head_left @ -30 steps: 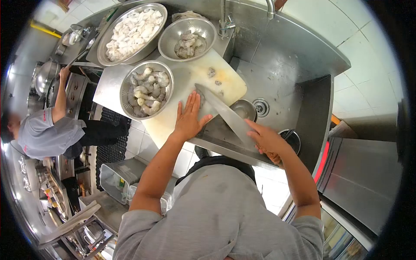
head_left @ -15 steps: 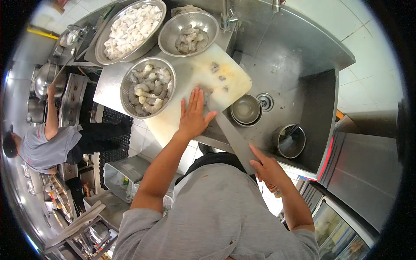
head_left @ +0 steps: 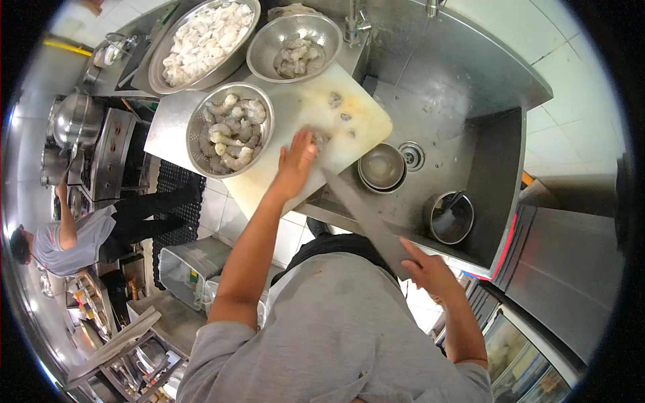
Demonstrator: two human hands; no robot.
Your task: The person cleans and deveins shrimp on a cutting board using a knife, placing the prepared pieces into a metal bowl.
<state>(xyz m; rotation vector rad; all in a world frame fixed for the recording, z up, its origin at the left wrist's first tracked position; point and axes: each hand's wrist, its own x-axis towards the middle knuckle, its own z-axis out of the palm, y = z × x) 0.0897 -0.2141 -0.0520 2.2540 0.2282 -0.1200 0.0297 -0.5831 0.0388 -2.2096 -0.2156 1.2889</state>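
Note:
My left hand [head_left: 296, 165] is over the white cutting board [head_left: 368, 126], fingers stretched forward and partly blurred. Its fingertips are right at a small greyish shrimp piece [head_left: 320, 139], partly covered by the fingers. In my right hand [head_left: 432, 274] is the handle of a broad kitchen knife [head_left: 363, 218]. The blade slants up and left, its tip near the board's front edge. More small grey shrimp pieces [head_left: 335, 100] lie on the board's far right part. Left of my left hand stands a perforated colander [head_left: 267, 134] of peeled shrimp [head_left: 235, 129].
Behind the board are a colander [head_left: 331, 33] with fewer shrimp and a large basin [head_left: 156, 75] of white pieces. The steel sink [head_left: 440, 121] at right holds stacked bowls [head_left: 382, 168] and a pot [head_left: 451, 218]. Another person [head_left: 77, 238] stands by the stove at left.
My left hand has lifted from lying flat and turned, its fingers now at the shrimp piece. The knife has shifted slightly right and down. The other person's arm has lowered.

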